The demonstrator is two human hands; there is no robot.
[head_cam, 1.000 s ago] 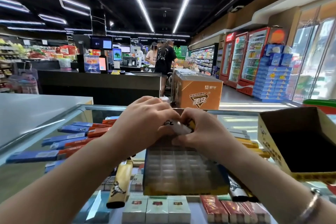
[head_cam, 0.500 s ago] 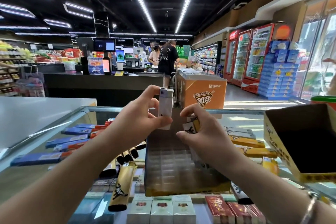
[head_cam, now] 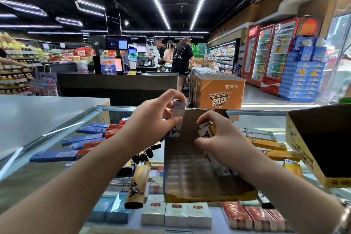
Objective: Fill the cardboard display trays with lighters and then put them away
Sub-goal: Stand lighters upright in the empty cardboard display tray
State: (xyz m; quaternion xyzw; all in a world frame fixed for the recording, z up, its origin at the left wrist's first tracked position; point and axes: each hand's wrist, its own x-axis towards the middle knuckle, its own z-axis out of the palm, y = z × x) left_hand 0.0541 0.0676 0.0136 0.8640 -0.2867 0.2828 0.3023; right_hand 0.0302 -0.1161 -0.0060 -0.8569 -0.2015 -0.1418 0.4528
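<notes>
From my head camera, my left hand (head_cam: 152, 118) pinches one white lighter (head_cam: 177, 118) upright above the gridded display tray (head_cam: 199, 176), ready for a slot. My right hand (head_cam: 218, 137) clamps a spare bundle of lighters (head_cam: 206, 132). The tray sits on a glass counter (head_cam: 57, 138); checkout tills and drink fridges lie beyond.

tray (head_cam: 191, 135): matt brown cardboard, clear plastic grid
lighter (head_cam: 177, 118): glossy white plastic, metal cap
counter (head_cam: 266, 118): smooth glass, v. reflective

Head-worn view – forward, downward (close).
</notes>
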